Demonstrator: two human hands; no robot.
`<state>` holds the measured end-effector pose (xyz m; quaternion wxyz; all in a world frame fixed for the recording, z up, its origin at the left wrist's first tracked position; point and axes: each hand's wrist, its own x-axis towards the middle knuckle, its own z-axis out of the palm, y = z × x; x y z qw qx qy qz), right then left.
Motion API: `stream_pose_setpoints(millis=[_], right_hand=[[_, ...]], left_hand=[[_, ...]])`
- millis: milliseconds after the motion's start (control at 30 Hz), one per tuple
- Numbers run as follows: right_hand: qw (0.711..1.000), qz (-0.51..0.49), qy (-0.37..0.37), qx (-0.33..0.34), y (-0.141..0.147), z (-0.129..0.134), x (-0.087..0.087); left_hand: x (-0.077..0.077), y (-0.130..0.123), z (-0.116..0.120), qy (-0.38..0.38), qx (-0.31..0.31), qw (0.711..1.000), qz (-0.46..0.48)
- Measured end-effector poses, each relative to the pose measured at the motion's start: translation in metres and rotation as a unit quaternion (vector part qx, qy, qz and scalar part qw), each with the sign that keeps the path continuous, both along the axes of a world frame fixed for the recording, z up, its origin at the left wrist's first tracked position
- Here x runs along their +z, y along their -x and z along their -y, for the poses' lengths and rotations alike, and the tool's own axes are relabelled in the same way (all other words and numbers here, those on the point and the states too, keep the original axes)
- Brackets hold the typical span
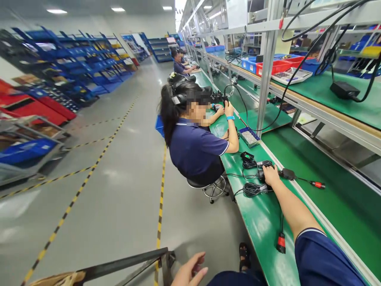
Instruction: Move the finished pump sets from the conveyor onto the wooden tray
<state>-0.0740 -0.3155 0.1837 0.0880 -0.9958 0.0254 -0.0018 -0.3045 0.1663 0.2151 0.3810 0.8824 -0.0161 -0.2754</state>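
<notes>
My right hand (270, 175) reaches out over the green bench (253, 214), its fingers closed around part of a black cable assembly (261, 174). Beside it lie coiled black cables (253, 190) bound in loops. A black box on a lead (287, 173) sits just right of the hand, and its cable ends in a red and black connector (318, 184). Another red and black connector (281, 242) hangs toward the near part of the bench. Down at the bottom of the view, my left hand (192, 272) is over the floor side with fingers apart, holding nothing.
A seated person (196, 147) works at the bench ahead, near a tray of small metal parts (249, 137). A metal cart frame (125, 264) stands at lower left. Shelf uprights (264, 83) and hanging black cables rise on the right.
</notes>
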Motion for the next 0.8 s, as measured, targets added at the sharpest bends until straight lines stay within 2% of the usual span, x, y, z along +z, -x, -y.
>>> stream_pose_setpoints(millis=[67, 167, 233, 300, 400, 467, 567, 667, 800], right_hand=[[0.999, -0.020, 0.020, 0.018, -0.008, 0.004, 0.001], [0.996, -0.048, 0.062, 0.047, 0.001, 0.009, 0.008], [0.992, -0.058, 0.089, 0.066, 0.018, 0.012, 0.016], [0.990, -0.062, 0.106, 0.074, 0.038, 0.015, 0.025], [0.988, -0.073, 0.115, 0.072, 0.071, 0.023, 0.037], [0.988, -0.082, 0.114, 0.068, 0.094, 0.032, 0.043], [0.989, -0.097, 0.106, 0.048, 0.129, 0.048, 0.049], [0.992, -0.093, 0.083, 0.006, 0.160, 0.065, 0.056], [0.996, -0.050, 0.061, -0.048, 0.189, 0.078, 0.076]], left_hand=[[-0.009, -0.021, 0.036, -0.015, -0.033, 0.999, 0.006], [-0.016, -0.062, 0.106, 0.000, -0.111, 0.991, 0.079], [-0.018, -0.094, 0.155, 0.014, -0.169, 0.977, 0.127], [-0.021, -0.125, 0.200, -0.004, -0.205, 0.967, 0.151], [-0.034, -0.159, 0.247, -0.067, -0.245, 0.955, 0.153], [-0.044, -0.167, 0.264, -0.125, -0.267, 0.940, 0.169], [-0.051, -0.163, 0.272, -0.222, -0.278, 0.907, 0.227], [-0.048, -0.152, 0.269, -0.278, -0.292, 0.885, 0.233], [-0.043, -0.135, 0.249, -0.283, -0.319, 0.883, 0.197]])
